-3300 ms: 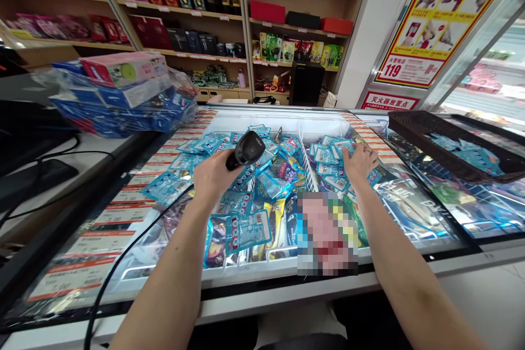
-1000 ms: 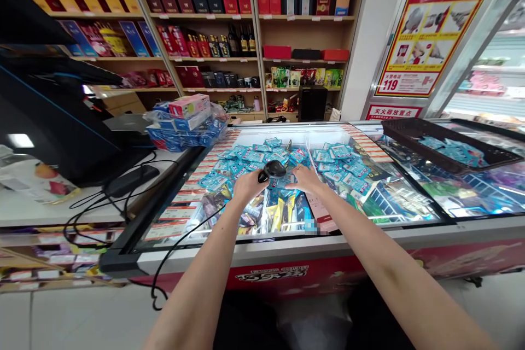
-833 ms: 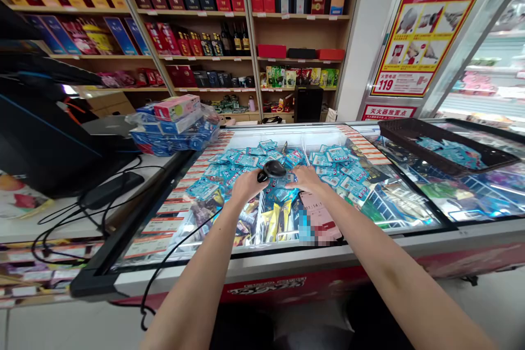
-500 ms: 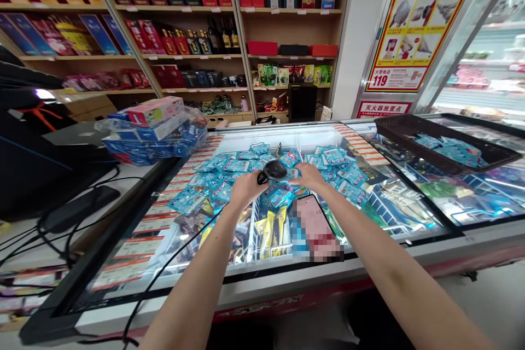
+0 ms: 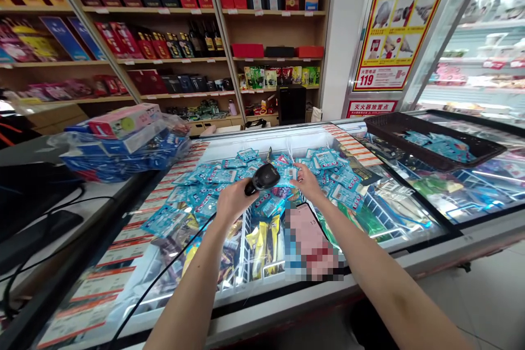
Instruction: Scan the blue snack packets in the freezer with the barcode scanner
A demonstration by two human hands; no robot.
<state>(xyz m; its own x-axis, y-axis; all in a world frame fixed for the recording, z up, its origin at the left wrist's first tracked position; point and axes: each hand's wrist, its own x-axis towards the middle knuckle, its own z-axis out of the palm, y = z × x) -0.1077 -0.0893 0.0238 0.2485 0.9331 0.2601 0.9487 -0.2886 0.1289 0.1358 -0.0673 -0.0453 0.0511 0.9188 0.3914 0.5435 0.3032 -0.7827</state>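
My left hand (image 5: 234,200) is wrapped around a black handheld barcode scanner (image 5: 266,176), whose head points right. A cable (image 5: 164,265) trails from it toward the lower left. With closed fingers, my right hand (image 5: 308,181) pinches the edge of a small blue packet (image 5: 289,173), its white barcode patch facing up close to the scanner head. Many similar blue packets (image 5: 223,175) lie scattered on the freezer's glass top around both hands. A phone (image 5: 309,232), partly blurred out, lies on the glass below my right hand.
Plastic-wrapped boxes (image 5: 123,139) sit at the left, beside loose black cables (image 5: 24,262). On the right of the freezer (image 5: 254,306) rests a brown tray (image 5: 383,128) with more blue packets. Shelves (image 5: 270,12) of boxes and bottles stand behind.
The scanner has tilted, showing more of its top, and sits slightly left in view. My right hand stays at the blue packet beside it. The whole view has shifted a little.
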